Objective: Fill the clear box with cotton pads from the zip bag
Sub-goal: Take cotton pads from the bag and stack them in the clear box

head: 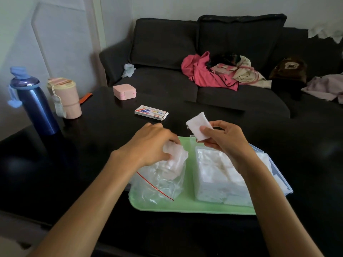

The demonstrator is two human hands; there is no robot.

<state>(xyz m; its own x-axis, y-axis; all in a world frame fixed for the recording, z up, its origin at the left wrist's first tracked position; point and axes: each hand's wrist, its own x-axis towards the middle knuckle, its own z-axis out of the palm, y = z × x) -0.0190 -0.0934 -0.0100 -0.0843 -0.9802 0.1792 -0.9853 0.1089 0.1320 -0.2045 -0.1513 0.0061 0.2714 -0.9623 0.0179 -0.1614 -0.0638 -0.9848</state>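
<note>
Cotton pads [198,126] were found pinched between thumb and fingers of the right hand [225,139], held above the far end of the clear box [219,179], which already appeared nearly full. The left hand [151,143] was curled round a further wad of pads [175,152] at the mouth of the zip bag [161,182]. Box and bag were both standing on the green tray [185,206]. Overfilling was judged the principal risk: pads pressed onto a full box could spill onto the tray. The bag, being limp and unsupported, could be dragged along as the wad was drawn out.
</note>
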